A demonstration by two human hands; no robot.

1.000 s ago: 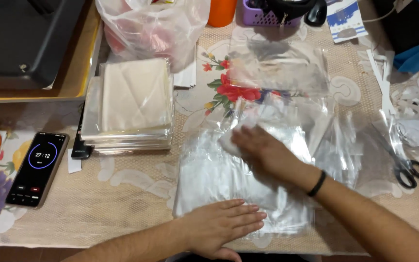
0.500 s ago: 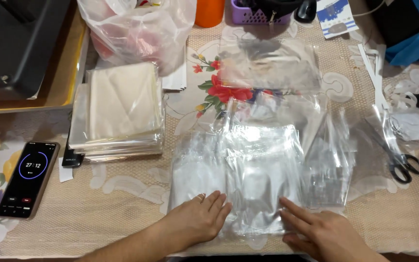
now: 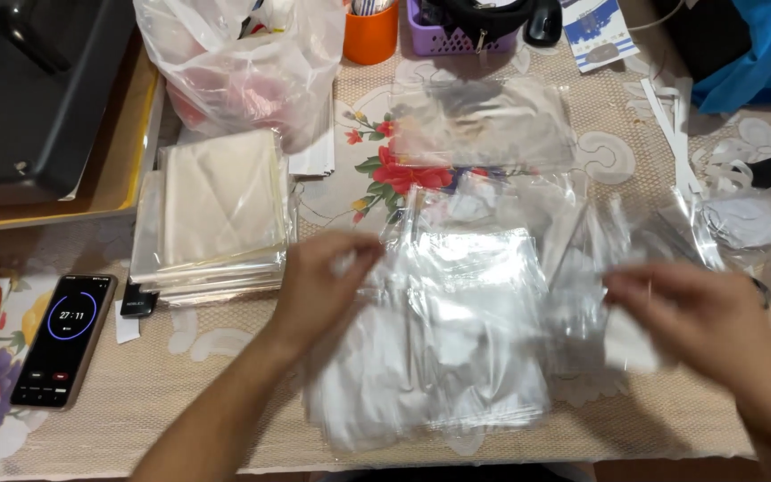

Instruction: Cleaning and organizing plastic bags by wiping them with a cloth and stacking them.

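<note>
Both forearms reach in from six o'clock. The left hand hovers palm down, fingers pinching the left edge of the clear, glossy plastic bag with white folded contents lying mid-surface. The blurred right hand sits at the bag's three o'clock, fingers loosely curled around a clear plastic sleeve; the grip cannot be told for certain.

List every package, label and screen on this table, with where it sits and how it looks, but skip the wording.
Phone: near left, flat; black slab, lit screen showing a blue ring.
Stack of clear bags: beyond the phone; flat, cream cloth inside.
Clear sleeves: centre, between left hand and right hand; glossy, white contents.
Plastic bag: far left; translucent, crumpled.
Printed card: far right; blue and white.
</note>
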